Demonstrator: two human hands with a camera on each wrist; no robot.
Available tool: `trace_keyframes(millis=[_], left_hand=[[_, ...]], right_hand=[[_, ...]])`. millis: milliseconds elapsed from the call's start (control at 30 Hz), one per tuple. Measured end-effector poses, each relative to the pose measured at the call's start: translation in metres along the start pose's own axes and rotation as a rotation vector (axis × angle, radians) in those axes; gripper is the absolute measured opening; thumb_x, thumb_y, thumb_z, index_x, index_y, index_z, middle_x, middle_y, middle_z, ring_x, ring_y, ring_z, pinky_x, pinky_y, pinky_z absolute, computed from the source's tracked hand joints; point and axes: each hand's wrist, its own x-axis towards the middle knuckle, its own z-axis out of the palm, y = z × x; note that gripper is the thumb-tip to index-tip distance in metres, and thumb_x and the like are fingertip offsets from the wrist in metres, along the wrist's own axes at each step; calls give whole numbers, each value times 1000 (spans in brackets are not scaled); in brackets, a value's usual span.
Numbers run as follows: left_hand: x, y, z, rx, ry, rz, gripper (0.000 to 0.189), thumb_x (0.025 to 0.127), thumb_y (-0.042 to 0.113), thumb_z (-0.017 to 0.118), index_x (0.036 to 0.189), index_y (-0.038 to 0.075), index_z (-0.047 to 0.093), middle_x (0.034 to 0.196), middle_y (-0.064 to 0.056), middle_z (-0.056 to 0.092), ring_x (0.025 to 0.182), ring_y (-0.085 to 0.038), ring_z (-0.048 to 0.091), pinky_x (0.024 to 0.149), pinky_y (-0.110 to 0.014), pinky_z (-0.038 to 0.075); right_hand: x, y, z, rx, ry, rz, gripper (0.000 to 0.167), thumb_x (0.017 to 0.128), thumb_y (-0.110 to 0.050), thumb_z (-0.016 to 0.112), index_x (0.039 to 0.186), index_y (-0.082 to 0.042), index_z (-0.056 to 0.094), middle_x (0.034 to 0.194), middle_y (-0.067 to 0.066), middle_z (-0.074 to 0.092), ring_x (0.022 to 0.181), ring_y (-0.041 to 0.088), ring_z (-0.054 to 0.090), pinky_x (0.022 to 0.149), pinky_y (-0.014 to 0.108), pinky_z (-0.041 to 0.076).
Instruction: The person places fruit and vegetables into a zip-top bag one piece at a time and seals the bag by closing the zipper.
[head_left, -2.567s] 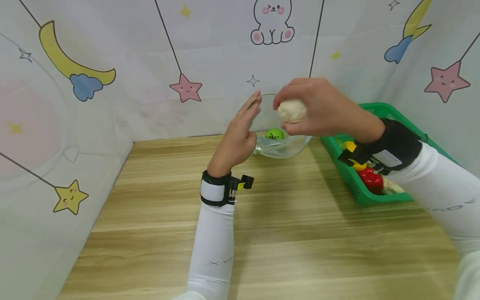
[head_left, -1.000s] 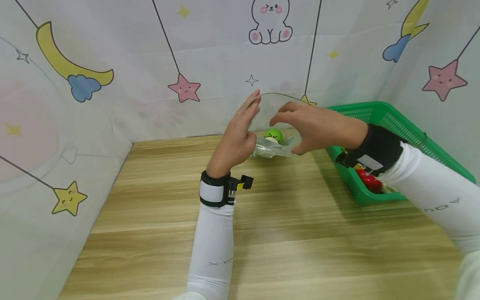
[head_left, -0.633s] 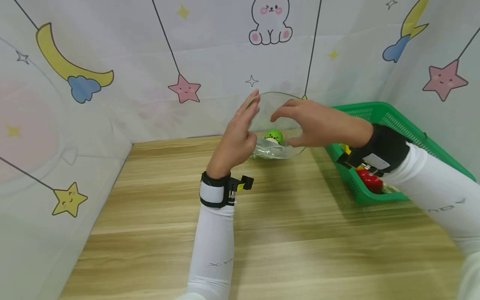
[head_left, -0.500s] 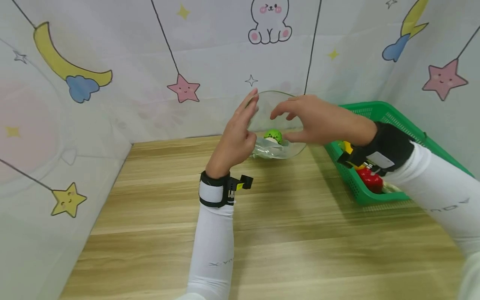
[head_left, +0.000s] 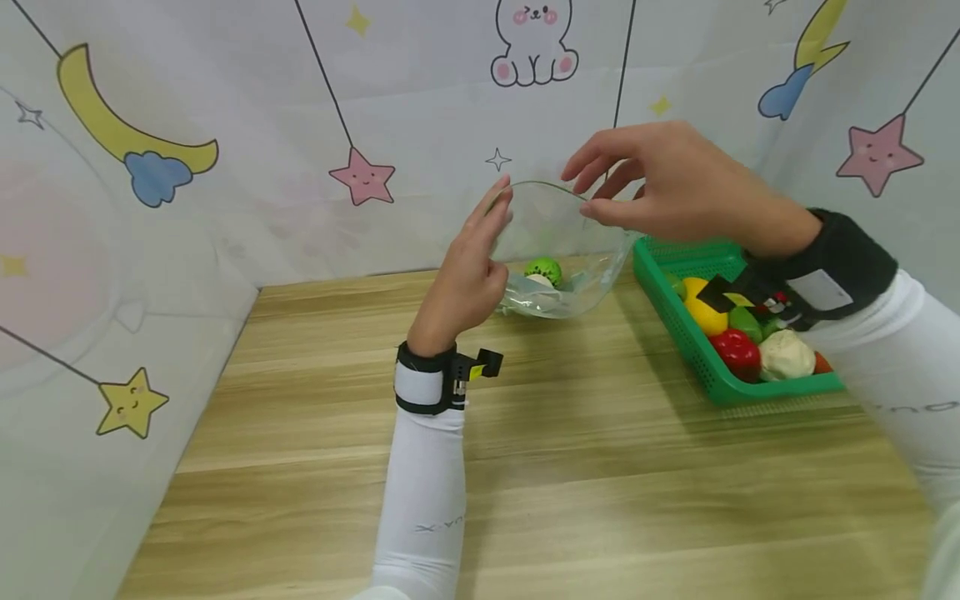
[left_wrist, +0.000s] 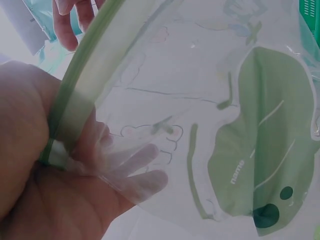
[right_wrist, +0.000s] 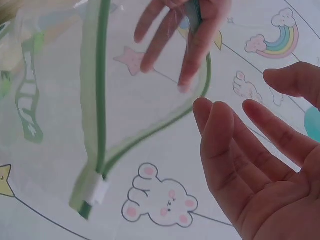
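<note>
A clear zip bag with a green strip along its mouth stands gaping at the back of the table. My left hand grips the left side of its mouth, the green strip running between thumb and fingers in the left wrist view. Inside the bag lie a bright green round piece with dark specks and a cream-white lump, partly hidden by the plastic. My right hand holds nothing; its fingers are loosely bent close to the bag's right rim. A white slider sits at one end of the strip.
A green basket stands at the right, partly under my right forearm. It holds a yellow fruit, a red pepper, a cream-white lumpy piece and green pieces. A printed cloth wall rises behind the table.
My right hand let go of the cream-white lump, which now lies in the bag beside the green piece. That hand has since moved up and right out of the bag's mouth. The left hand stays put.
</note>
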Motion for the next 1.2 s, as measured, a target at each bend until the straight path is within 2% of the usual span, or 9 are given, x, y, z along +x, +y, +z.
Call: trace_keyframes(millis=[100, 167, 300, 367, 567, 667, 867, 1033, 1200], left_hand=[[-1, 0, 0, -2, 4, 9, 84, 80, -27, 34, 159, 1, 25, 171, 1, 11, 150, -19, 36, 99, -23, 52], [-1, 0, 1, -2, 3, 10, 85, 80, -27, 34, 159, 1, 24, 171, 1, 11, 150, -19, 36, 98, -22, 53], [-2, -1, 1, 0, 1, 12, 84, 80, -27, 33, 159, 0, 24, 171, -1, 11, 151, -21, 36, 104, -22, 49], [-2, -1, 1, -3, 3, 16, 84, 80, -27, 33, 159, 0, 24, 171, -1, 11, 151, -23, 36, 105, -23, 49], [-2, 0, 1, -7, -2, 19, 83, 79, -27, 33, 158, -1, 25, 171, -3, 12, 150, -25, 37, 95, -25, 54], [-2, 1, 1, 3, -2, 20, 83, 80, -26, 33, 158, -1, 25, 171, -3, 12, 150, -24, 38, 83, -24, 56], [-1, 2, 1, 16, -1, 22, 83, 80, -26, 33, 158, 0, 26, 171, -3, 13, 149, -22, 38, 65, -19, 45], [-1, 1, 1, 26, 1, 29, 83, 80, -26, 33, 158, 0, 26, 171, -4, 13, 149, -21, 39, 66, -19, 46], [-1, 1, 1, 31, 1, 26, 83, 80, -26, 33, 158, 0, 26, 171, -4, 13, 149, -21, 39, 67, -19, 47]], right_hand=[[0, 7, -6, -38, 24, 35, 33, 94, -19, 69, 127, -15, 65, 112, 9, 75, 97, 25, 75, 83, 38, 61], [0, 15, -10, -52, 26, 74, 34, 95, -20, 68, 129, -15, 64, 115, 11, 74, 100, 28, 74, 82, 30, 61], [2, 36, -15, -52, 6, 160, 36, 98, -24, 64, 133, -15, 62, 120, 15, 72, 105, 33, 72, 66, 8, 51], [3, 48, -17, -34, -14, 206, 38, 99, -24, 61, 135, -13, 60, 123, 18, 71, 107, 35, 70, 61, 5, 47], [1, 88, -14, -18, -63, 319, 43, 101, -26, 58, 140, -8, 55, 128, 25, 66, 95, 38, 71, 58, 11, 50], [-1, 109, -12, 6, -89, 389, 46, 101, -29, 58, 141, -6, 53, 131, 28, 62, 88, 38, 71, 57, 14, 52], [-9, 155, -6, 95, -174, 523, 57, 101, -38, 57, 146, -5, 47, 138, 32, 54, 94, 40, 68, 62, 23, 58], [-16, 183, 2, 132, -234, 564, 62, 101, -42, 54, 147, -3, 44, 139, 34, 54, 110, 45, 63, 66, 28, 60], [-17, 201, 11, 160, -297, 591, 64, 101, -44, 54, 147, -2, 42, 139, 35, 53, 98, 27, 68, 67, 28, 59]])
